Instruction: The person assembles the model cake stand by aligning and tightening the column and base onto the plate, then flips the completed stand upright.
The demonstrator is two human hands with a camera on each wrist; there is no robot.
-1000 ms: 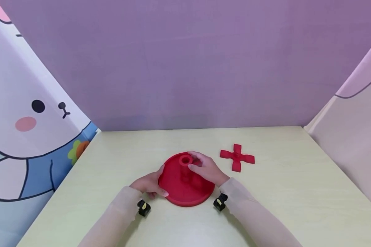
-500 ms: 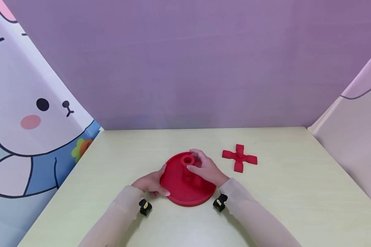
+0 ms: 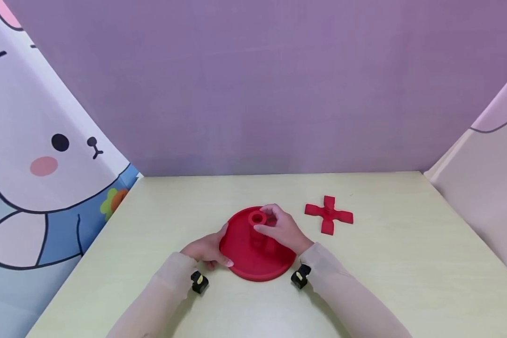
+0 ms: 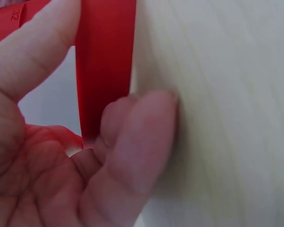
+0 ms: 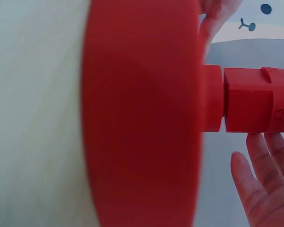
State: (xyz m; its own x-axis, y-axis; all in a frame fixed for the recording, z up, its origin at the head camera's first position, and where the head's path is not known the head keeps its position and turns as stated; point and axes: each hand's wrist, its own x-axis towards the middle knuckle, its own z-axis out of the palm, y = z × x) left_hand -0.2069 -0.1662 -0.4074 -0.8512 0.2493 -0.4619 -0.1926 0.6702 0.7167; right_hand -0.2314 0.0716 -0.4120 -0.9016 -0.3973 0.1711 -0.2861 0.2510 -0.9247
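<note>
A red round base (image 3: 257,268) with a raised rim lies on the table. From its middle rises a hollow red post (image 3: 257,238), upright. My left hand (image 3: 207,247) grips the left edge of the base, thumb and fingers spread along the rim. With thumb and fingers round the top of the post, my right hand (image 3: 285,232) holds it from the right. In the right wrist view, the post's upper sleeve (image 5: 248,100), marked with small numbers, sits over a short stub (image 5: 211,98) with a thin seam between them. My right fingertips touch the sleeve's side there.
A flat red cross-shaped piece (image 3: 328,215) with a small raised centre lies right of the base, beyond my right hand. The pale table (image 3: 405,258) ends at a purple backdrop (image 3: 253,94). Printed cloth panels stand at both sides.
The scene has shifted slightly to the right in the head view. Both hands keep their places on the base and the post, and the cross-shaped piece stays put.
</note>
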